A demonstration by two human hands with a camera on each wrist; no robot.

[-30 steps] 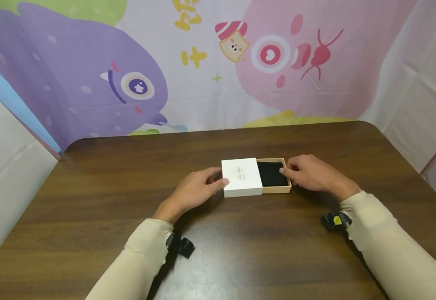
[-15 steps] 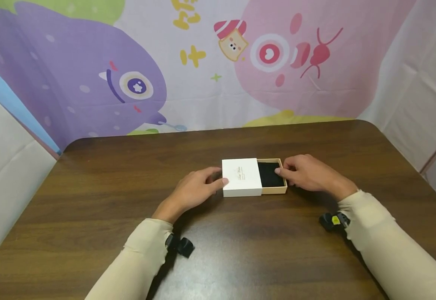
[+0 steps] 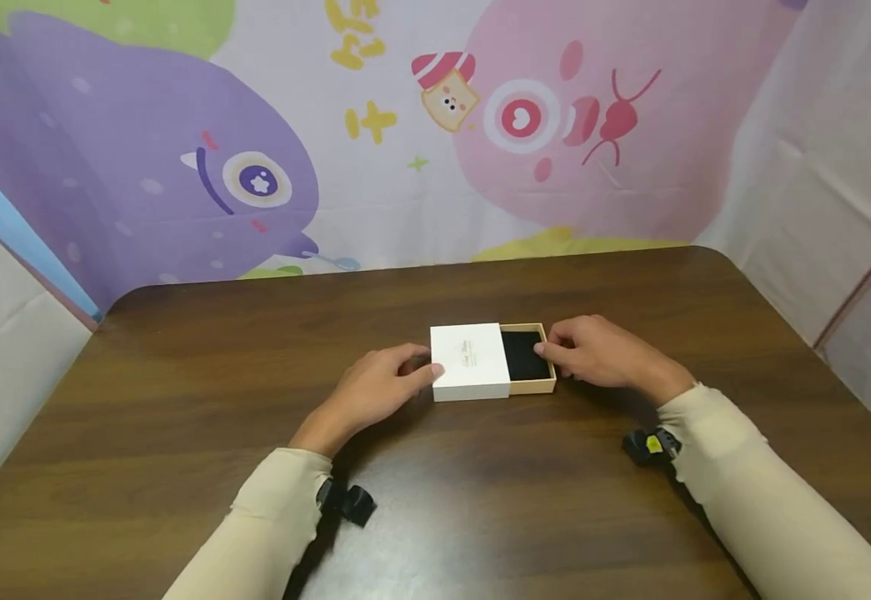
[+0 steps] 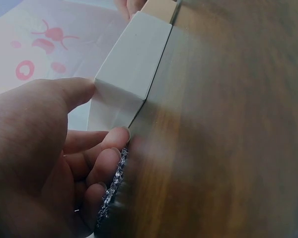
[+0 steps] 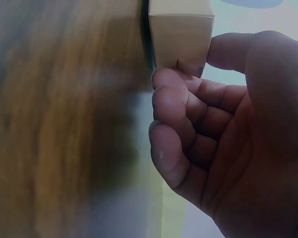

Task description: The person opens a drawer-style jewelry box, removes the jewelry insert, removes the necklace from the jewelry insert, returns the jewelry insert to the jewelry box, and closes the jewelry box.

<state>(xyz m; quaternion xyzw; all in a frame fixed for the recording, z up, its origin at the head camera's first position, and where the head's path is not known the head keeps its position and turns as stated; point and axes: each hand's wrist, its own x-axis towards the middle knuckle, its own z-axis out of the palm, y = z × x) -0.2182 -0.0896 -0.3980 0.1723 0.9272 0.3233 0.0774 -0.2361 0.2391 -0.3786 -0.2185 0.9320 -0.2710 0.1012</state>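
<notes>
A small white box sleeve [image 3: 468, 362] with gold lettering lies flat on the wooden table. From its right end sticks a tan cardboard drawer [image 3: 533, 387], partly out, with a black pad [image 3: 524, 356] inside. My left hand [image 3: 367, 392] holds the sleeve's left end, thumb on the top edge. In the left wrist view, the left fingers [image 4: 107, 163] are curled low against that end. My right hand [image 3: 606, 352] pinches the drawer's right end wall, its thumb over the rim at the pad. The right fingers [image 5: 169, 106] curl below the drawer's outer face in the right wrist view.
The brown wooden table [image 3: 435, 500] extends around the box on all sides. Behind it hangs a cloth backdrop [image 3: 375, 192] with cartoon animals, and pale cloth panels stand at left and right. Small black cameras are strapped to both wrists.
The right hand has pushed the drawer leftward, so less of it shows outside the sleeve. The left hand keeps its hold on the sleeve. The head view has shifted slightly.
</notes>
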